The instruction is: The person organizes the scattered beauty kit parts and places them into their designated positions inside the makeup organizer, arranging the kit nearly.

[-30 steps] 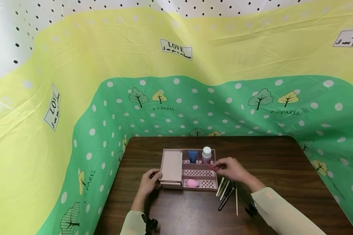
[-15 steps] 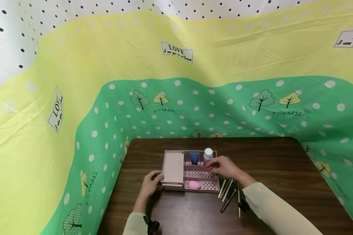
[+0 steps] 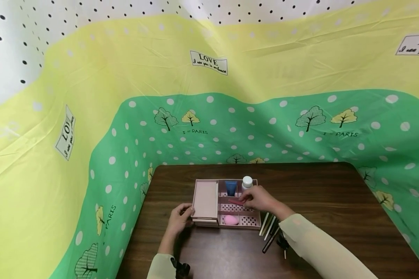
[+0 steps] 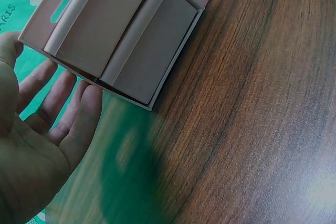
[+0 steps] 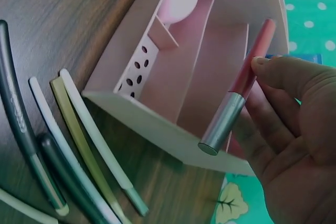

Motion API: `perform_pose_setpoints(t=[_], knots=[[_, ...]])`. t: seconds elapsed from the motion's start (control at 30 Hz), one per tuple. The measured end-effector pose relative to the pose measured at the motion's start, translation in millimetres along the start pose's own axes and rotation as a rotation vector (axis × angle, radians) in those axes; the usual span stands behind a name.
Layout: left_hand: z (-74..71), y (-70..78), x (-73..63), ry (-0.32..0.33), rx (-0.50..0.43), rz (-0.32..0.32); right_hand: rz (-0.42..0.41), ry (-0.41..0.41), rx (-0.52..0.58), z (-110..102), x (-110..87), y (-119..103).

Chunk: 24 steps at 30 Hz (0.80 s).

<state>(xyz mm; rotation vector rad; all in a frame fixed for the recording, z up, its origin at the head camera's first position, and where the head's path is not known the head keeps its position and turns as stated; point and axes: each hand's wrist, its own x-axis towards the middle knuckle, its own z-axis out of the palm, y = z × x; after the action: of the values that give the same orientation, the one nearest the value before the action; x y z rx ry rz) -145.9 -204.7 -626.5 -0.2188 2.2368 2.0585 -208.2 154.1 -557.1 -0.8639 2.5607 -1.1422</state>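
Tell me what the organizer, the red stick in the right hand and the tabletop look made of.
Organizer: probably matte plastic; thin, smooth, evenly pink walls.
Red stick: perhaps satin plastic or painted metal, with a shiny, metal-looking silver end.
Tabletop: satin wood or wood-effect laminate; dark grain, soft reflection.

Head view: high, facing forward and down over brown wood-grain table [image 3: 321,193]. Wrist views: close, opposite ends; all share pink rectangular plastic organizer [image 3: 206,199].
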Motion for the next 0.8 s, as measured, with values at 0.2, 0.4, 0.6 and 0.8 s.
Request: perform_pose_setpoints(t=[0.2, 0.4, 0.6, 0.8], knots=[[0.5, 0.2, -1.1, 0.007, 0.002, 0.007, -0.04, -0.008, -0.007, 10, 5.2, 1], [1.2, -1.9, -1.7, 0.007, -0.011, 0.004, -0.009, 0.041, -0.065, 20, 6.9, 4], [1.8, -2.5, -2.1, 0.019, -0.011, 0.008, 0.057, 0.046, -0.12, 30, 6.4, 4], [1.1, -2.2, -1.2, 0.009, -0.002, -0.003, 0.103, 0.045, -0.137, 34, 6.8, 4]])
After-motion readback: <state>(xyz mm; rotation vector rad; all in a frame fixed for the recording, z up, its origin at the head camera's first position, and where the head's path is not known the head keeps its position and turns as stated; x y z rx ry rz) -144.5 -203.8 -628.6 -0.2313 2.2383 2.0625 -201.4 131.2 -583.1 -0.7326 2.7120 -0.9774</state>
